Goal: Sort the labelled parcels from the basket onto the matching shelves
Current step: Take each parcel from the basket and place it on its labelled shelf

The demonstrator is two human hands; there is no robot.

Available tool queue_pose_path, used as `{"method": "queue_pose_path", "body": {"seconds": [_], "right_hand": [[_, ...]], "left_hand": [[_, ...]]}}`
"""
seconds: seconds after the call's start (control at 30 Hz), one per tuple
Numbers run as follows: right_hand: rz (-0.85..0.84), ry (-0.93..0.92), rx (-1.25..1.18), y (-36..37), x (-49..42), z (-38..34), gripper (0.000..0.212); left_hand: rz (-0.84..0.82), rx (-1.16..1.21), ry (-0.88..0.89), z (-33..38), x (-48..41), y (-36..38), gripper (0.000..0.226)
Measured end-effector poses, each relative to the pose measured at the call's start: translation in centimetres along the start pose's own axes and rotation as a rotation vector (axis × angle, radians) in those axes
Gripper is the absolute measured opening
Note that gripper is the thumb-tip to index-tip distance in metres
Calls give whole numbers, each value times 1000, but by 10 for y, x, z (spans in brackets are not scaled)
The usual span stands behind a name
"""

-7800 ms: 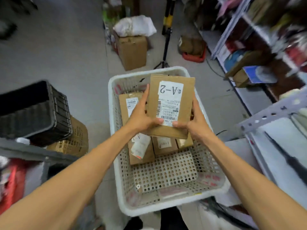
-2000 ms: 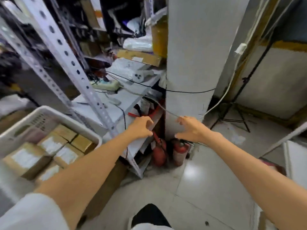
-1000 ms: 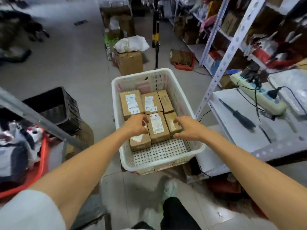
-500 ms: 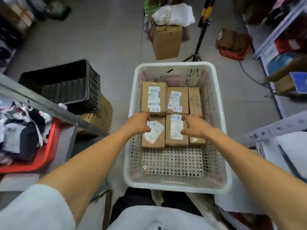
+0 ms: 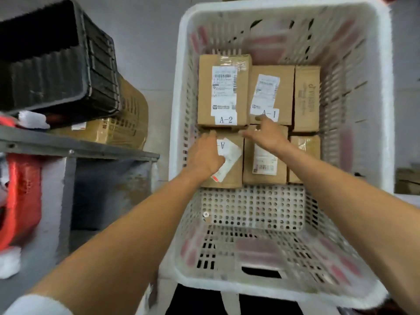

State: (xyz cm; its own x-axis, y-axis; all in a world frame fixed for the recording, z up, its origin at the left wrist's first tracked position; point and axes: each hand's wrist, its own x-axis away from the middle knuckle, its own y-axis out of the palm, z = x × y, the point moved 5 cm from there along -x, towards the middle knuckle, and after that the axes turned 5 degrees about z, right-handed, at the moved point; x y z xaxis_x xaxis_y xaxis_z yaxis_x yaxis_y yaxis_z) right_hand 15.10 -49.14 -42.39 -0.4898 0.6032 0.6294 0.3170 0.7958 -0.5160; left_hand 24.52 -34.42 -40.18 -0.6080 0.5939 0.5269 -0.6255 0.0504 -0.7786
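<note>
View from above into a white perforated basket standing on the floor. Six brown cardboard parcels lie flat in its far half, in two rows of three, edges touching. Far row, left to right: a parcel marked A-2, a parcel marked A-1, and a narrow parcel with no label showing. Near row, left to right: a parcel with a partly loose label reading "A-", the rest covered; a middle parcel bearing a barcode label; and a small parcel at the right. The near half of the basket floor is bare.

The left hand rests palm down on the parcel with the loose label, fingers flat and reaching its far edge, gripping nothing. The right hand is spread open over the far end of the middle parcel, its fingertips at the near edge of the A-1 parcel; it holds nothing. The hands are apart.

Left of the basket: a black crate on a cardboard box, and a grey shelf edge nearer.
</note>
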Motion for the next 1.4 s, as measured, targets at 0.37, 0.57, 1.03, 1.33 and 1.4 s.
{"method": "queue_pose_path", "body": {"seconds": [0.37,0.57,1.03,1.33,1.4], "right_hand": [[263,202,-606,42,-53,5,71],[300,155,-595,35,-40,7,59],[158,438,-641,16,68,129,64],[82,122,-519,15,46,111,110],[72,120,-501,16,51,108,106]], "left_hand": [[79,394,-250,-28,-19,49,71],[105,505,-264,-31,-21,38,93],[-69,804,-177,11,-1,88,124],[-120,742,-64,17,-11,80,132],[-122,770,-53,20,0,82,129]]}}
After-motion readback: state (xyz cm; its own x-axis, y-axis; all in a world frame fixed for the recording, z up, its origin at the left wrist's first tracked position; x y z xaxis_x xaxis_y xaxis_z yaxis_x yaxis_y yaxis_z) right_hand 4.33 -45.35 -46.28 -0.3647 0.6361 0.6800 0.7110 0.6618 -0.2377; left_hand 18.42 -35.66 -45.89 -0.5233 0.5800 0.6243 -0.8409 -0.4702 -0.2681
